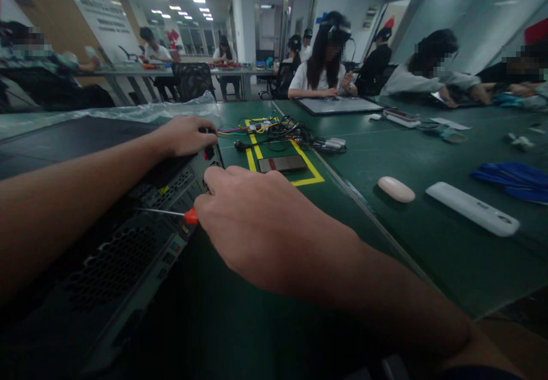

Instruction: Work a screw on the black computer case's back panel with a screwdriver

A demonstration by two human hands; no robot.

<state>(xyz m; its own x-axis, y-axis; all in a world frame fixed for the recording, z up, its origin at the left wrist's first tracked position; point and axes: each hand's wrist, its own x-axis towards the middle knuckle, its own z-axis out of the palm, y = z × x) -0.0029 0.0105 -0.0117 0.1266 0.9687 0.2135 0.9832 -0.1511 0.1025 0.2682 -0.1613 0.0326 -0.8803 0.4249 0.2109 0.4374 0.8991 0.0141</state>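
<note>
The right grip clasps a screwdriver by its orange handle, the thin shaft pointing left, long axis nearly level, toward the vented panel of a computer case on a green tabletop, while the left grip, its hold unclear, lies at the case's far edge.

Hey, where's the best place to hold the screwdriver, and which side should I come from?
Take the screwdriver by its orange handle, probably from the right, as your right hand does. The thin metal shaft points left to the computer case, so the handle end faces away from it. Most of the handle is hidden, so its full shape can't be told.
</note>
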